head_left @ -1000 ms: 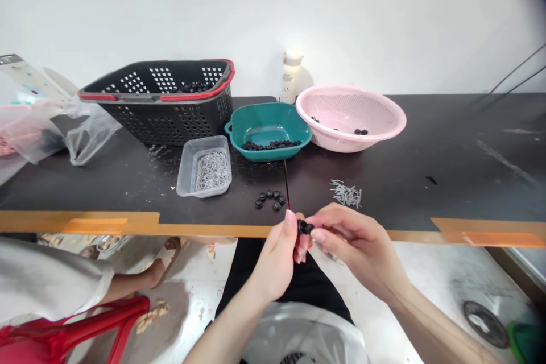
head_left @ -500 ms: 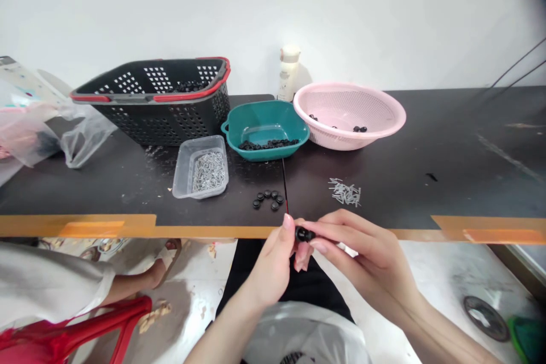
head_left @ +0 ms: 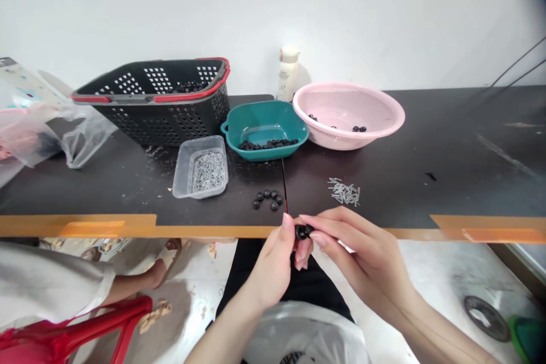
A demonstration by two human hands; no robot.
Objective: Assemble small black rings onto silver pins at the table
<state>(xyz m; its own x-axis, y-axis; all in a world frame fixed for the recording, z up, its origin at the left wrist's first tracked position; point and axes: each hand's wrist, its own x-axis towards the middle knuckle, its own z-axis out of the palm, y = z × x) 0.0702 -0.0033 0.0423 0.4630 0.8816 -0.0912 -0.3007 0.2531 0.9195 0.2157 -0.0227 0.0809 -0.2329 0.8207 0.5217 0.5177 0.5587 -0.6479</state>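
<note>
Just at the table (head_left: 426, 170) edge, the left hand (head_left: 279, 259) and right hand (head_left: 358, 250) are pinching one small black piece (head_left: 302, 231) between closed fingertips. Beyond them, loose black caps (head_left: 268, 199) and pins (head_left: 345, 192) are lying unused, and only a few pieces are sitting in the pink colander (head_left: 354, 108).

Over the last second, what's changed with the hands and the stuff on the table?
Hardly anything. The left hand and right hand still pinch the small black part between them at the table edge. Nothing grabbed or released. The loose black discs and pin pile stayed put.
</note>
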